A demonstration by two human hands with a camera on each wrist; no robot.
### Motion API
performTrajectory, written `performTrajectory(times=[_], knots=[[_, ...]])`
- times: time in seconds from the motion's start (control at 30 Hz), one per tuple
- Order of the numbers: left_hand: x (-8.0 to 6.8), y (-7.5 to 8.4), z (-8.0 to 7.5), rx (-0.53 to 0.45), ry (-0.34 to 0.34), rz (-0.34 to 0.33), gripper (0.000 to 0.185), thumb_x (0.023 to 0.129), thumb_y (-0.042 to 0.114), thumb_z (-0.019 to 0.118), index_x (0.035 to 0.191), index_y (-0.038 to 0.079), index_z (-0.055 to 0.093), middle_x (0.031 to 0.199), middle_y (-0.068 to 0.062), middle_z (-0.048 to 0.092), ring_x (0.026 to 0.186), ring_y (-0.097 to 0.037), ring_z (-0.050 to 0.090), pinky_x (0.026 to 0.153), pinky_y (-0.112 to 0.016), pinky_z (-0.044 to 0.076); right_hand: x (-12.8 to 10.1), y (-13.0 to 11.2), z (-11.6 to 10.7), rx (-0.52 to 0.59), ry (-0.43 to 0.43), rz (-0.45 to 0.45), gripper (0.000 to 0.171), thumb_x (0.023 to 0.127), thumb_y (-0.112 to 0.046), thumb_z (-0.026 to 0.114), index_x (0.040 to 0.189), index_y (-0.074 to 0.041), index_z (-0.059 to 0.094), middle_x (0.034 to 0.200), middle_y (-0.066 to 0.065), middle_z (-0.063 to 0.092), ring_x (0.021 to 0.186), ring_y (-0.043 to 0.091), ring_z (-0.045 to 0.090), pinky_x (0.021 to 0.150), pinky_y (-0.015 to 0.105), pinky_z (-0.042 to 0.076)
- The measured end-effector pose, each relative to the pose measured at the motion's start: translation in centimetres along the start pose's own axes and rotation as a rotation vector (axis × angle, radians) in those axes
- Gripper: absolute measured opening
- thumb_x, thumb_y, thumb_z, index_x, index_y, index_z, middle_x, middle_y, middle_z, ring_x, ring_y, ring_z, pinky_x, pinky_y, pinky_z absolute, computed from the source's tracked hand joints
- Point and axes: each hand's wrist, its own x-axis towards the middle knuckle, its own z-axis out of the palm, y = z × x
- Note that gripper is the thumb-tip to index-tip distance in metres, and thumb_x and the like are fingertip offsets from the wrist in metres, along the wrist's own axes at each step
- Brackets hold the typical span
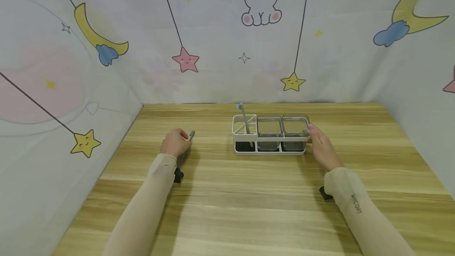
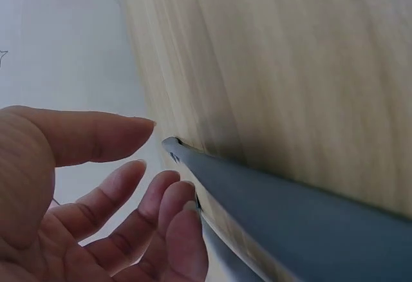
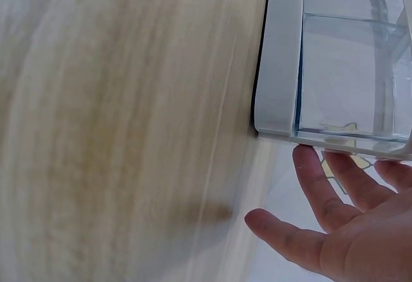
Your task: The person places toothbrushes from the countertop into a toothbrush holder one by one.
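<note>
A white rack (image 1: 269, 151) stands at the middle of the wooden table (image 1: 249, 208). A grey toothbrush (image 1: 243, 115) stands upright in its left compartment, and two clear cups (image 1: 282, 127) fill the other two. My right hand (image 1: 320, 145) rests with straight fingers (image 3: 322, 185) against the rack's right end (image 3: 278, 69). Left of the rack, my left hand (image 1: 175, 141) lies over a grey handle (image 1: 191, 134) on the table. In the left wrist view the loosely curled fingers (image 2: 161, 211) touch the side of the handle (image 2: 270, 198), and the thumb (image 2: 96, 134) is clear of it.
Cartoon-print fabric walls (image 1: 220, 38) close in the table at the back, left and right. Bare wood stretches from the rack to the near edge between my two sleeved forearms.
</note>
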Motion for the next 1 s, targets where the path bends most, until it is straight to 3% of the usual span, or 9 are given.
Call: performTrajectory(times=[0.67,1.0], knots=[[-0.51,-0.41,0.10,0.021,-0.082,-0.041,0.026,0.086,0.015,0.065,0.109,0.003,0.066,0.105,-0.018,0.067,0.078,-0.027,0.062,0.062,-0.037,0.049,0.00,0.20,0.03,0.012,-0.003,-0.010,0.076,0.104,-0.056,0.014,0.158,-0.002,0.014,0.148,0.031,0.037,0.122,0.047,0.046,0.103,0.063,0.032],[-0.25,-0.61,0.58,0.029,-0.056,-0.033,0.017,0.087,0.013,0.063,0.100,0.004,0.070,0.097,-0.016,0.069,0.074,-0.025,0.064,0.061,-0.038,0.051,-0.01,0.10,0.01,0.014,-0.010,-0.008,0.077,0.104,-0.057,0.013,0.158,-0.002,0.014,0.148,0.029,0.038,0.124,0.047,0.045,0.103,0.064,0.031]])
